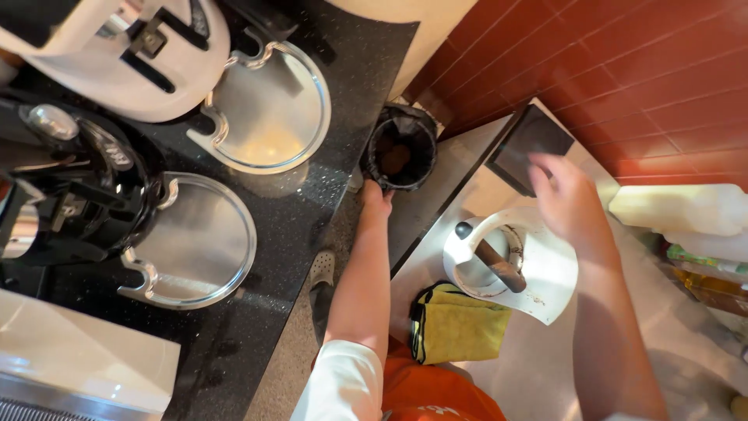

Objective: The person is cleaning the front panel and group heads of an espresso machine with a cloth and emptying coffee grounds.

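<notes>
Left hand grips the lined bin rim, grounds already inside. Right hand, blurred and empty, fingers loose, hovers right of bin above the white knock box; yellow cloth untouched.

**Blurred, cropped, concealed**

The right hand is motion-blurred, so its fingers cannot be told apart. The left hand hides its fingers against the black-lined bin. The white machine and black machine run off the frame's edges. Bottles at right are cropped.
</notes>
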